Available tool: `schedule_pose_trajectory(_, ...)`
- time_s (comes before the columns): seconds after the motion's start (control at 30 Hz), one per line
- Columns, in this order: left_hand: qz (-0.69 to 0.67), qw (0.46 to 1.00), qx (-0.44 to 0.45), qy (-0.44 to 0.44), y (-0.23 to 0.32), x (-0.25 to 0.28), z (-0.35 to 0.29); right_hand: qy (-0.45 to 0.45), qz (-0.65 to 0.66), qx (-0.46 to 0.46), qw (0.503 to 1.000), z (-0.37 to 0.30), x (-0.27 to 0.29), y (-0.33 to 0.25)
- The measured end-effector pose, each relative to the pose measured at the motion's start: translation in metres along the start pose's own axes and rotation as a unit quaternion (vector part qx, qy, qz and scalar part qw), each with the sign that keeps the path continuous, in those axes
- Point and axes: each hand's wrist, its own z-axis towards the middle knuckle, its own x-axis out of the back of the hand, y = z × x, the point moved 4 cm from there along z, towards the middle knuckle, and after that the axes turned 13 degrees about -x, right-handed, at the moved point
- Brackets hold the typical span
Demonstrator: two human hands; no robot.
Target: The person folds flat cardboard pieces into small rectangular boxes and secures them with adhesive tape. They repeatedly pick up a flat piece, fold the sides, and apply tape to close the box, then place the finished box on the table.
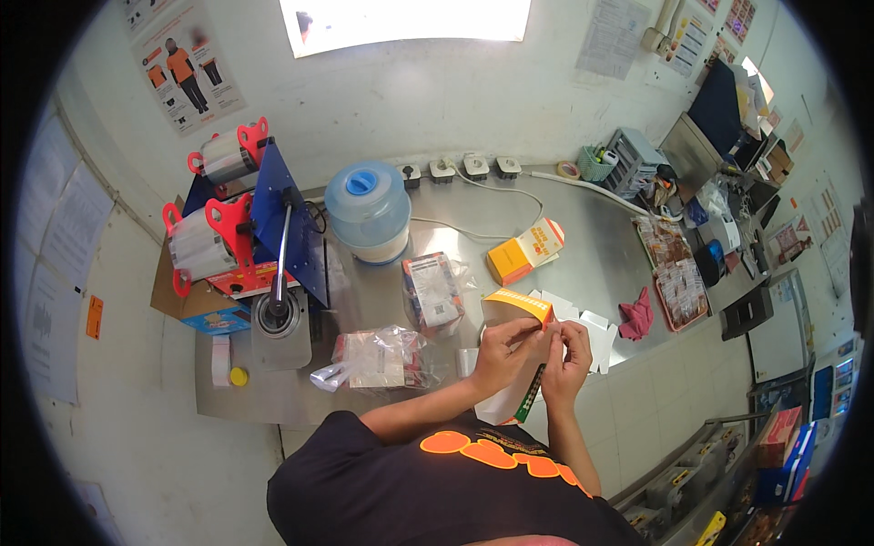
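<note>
Left hand (503, 357) and right hand (568, 359) pinch the edge of a part-folded carton (526, 384), held at the front of the bench (605, 238); aligning creases before pressing should keep its walls square. Beyond, a yellow box (512, 262) rests, flap raised.

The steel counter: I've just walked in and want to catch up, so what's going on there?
A person's left hand and right hand pinch an unclosed paperboard carton over the counter's near edge. Beyond it, on the steel counter, sits a yellow-and-orange carton with its lid raised. White cardboard lies to the right, and two plastic-wrapped packs to the left.
</note>
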Motion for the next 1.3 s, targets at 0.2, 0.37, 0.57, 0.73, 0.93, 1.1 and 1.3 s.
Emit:
schedule_pose_trajectory(0.2, 0.046, 0.998, -0.022, 0.046, 0.009, 0.0, 0.0, -0.008, 0.024, -0.009, 1.0, 0.001, -0.001, -0.003)
schedule_pose_trajectory(0.37, 0.064, 0.996, -0.045, 0.029, 0.01, 0.001, -0.001, -0.007, 0.006, -0.019, 1.0, -0.002, 0.0, -0.009)
schedule_pose_trajectory(0.57, 0.082, 0.992, -0.089, 0.021, 0.017, 0.002, 0.003, 0.018, -0.019, 0.013, 1.0, -0.002, 0.001, -0.019)
schedule_pose_trajectory(0.73, 0.078, 0.993, -0.083, 0.022, 0.014, 0.001, 0.005, 0.02, -0.037, -0.004, 0.999, -0.004, 0.0, -0.023)
schedule_pose_trajectory(0.93, 0.106, 0.988, -0.112, -0.001, 0.016, 0.002, 0.007, -0.001, -0.097, 0.028, 0.995, -0.003, 0.001, -0.019)
schedule_pose_trajectory(1.1, -0.002, 0.994, -0.11, 0.025, 0.018, -0.011, 0.009, -0.06, -0.119, 0.058, 0.989, -0.011, -0.018, -0.008)
schedule_pose_trajectory(1.3, -0.158, 0.972, 0.039, 0.171, -0.002, 0.006, 0.03, -0.134, -0.144, 0.055, 0.979, -0.017, -0.026, -0.006)
